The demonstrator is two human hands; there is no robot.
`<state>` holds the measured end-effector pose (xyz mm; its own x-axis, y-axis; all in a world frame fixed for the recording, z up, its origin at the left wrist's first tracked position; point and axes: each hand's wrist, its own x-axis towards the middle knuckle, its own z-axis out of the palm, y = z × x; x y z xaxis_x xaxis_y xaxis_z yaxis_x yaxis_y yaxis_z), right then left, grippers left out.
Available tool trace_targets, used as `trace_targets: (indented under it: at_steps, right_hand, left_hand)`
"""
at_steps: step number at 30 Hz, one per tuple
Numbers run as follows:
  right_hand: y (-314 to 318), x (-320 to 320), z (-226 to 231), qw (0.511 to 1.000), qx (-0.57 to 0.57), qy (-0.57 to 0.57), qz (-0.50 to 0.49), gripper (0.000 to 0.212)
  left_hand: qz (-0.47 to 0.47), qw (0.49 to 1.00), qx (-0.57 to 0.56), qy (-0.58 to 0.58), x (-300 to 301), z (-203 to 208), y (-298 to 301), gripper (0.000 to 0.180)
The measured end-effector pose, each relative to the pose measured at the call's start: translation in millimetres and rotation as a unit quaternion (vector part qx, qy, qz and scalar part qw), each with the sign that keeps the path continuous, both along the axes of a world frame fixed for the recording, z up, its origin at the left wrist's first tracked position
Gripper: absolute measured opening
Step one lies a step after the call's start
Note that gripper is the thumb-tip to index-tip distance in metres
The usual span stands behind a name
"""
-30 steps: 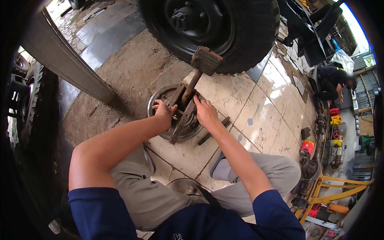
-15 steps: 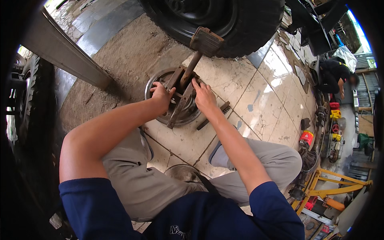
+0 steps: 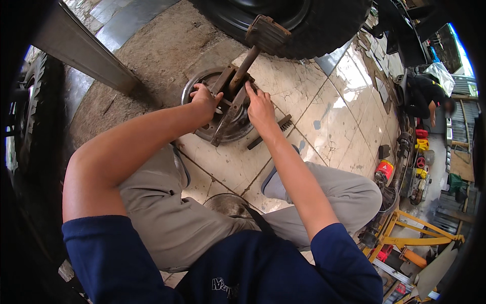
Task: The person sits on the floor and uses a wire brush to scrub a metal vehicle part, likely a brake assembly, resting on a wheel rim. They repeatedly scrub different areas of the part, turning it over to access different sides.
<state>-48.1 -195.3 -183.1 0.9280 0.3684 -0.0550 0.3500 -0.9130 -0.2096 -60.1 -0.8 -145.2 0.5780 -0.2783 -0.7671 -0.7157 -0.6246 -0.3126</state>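
Observation:
A rusty metal pedal bracket [image 3: 229, 117], with two parallel bars, lies on a round metal wheel rim [image 3: 242, 133] on the tiled floor. From between the bars a brown rod [image 3: 246, 63] rises toward a flat rectangular pedal plate [image 3: 268, 34]. My left hand [image 3: 204, 105] is closed at the left bar, its thumb against the metal; its fingertips are partly hidden. Along the upper part of the right bar, my right hand [image 3: 260, 107] rests a stretched index finger, the other fingers loosely bent. A small pale piece [image 3: 218, 110] shows beside my left hand, too small to name.
A wire brush [image 3: 273, 130] lies right of the rim. A large black tire [image 3: 324, 30] stands beyond the pedal plate, and a metal post [image 3: 96, 55] slants at the left. Farther right are a red can [image 3: 385, 168], a yellow frame [image 3: 420, 235] and a crouching person [image 3: 424, 96].
The view has shifted, so the rim and bracket sit higher in the picture. My right index finger points out more, with its other fingers more bent. My left hand stays at the left bar.

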Motion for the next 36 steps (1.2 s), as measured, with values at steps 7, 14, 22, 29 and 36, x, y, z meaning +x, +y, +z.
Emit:
trace_targets:
  at_steps: [7, 14, 22, 29, 36]
  right_hand:
    - [2, -7, 6, 0.999, 0.015, 0.012, -0.028, 0.067]
    - [3, -78, -23, 0.991, 0.101, -0.086, 0.013, 0.078]
    - [-1, -110, -28, 0.975, 0.176, -0.114, 0.07, 0.078]
    - [19, -97, -10, 0.964, 0.226, -0.086, 0.107, 0.077]
    - [19, -148, -21, 0.968, 0.176, -0.047, 0.171, 0.063]
  left_hand:
    - [0.019, 0.999, 0.01, 0.038, -1, 33, -8, 0.126]
    - [0.029, 0.997, -0.057, 0.054, 12, 2, 13, 0.124]
    - [0.189, 0.953, -0.236, 0.038, 32, 41, 47, 0.107]
    - [0.141, 0.976, -0.164, 0.028, 46, 39, 55, 0.072]
    - [0.141, 0.971, -0.181, 0.072, 40, 33, 46, 0.054]
